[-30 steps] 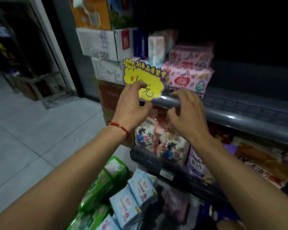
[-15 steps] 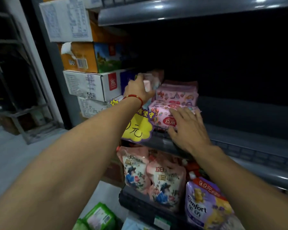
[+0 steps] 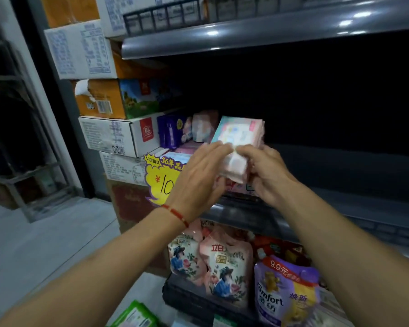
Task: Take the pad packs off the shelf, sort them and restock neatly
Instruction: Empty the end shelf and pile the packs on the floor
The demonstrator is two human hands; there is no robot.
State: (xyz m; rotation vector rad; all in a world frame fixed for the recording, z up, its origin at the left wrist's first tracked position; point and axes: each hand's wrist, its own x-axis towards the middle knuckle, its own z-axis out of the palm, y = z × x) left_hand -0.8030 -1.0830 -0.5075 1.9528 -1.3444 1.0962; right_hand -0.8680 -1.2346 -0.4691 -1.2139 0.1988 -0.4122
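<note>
A pale pink pad pack (image 3: pixel 237 138) is held up on edge in front of the dark shelf (image 3: pixel 364 208). My left hand (image 3: pixel 198 178) and my right hand (image 3: pixel 267 175) both grip its lower part, fingertips meeting at its near face. Behind it, at the shelf's left end, stand a purple pack (image 3: pixel 170 132) and a pinkish pack (image 3: pixel 203 126). More pink packs lie flat under my hands, mostly hidden. A green pack (image 3: pixel 135 316) shows at the bottom edge.
Stacked cardboard boxes (image 3: pixel 111 135) flank the shelf on the left. A yellow price sign (image 3: pixel 162 178) hangs at the shelf edge. Detergent pouches (image 3: pixel 224 267) and a purple Comfort bag (image 3: pixel 286 293) fill the lower shelf. Grey floor lies at left.
My left hand has come back from the packs at the rear left, and both hands have lifted one pink pack up off the stack. The view has tilted upward.
</note>
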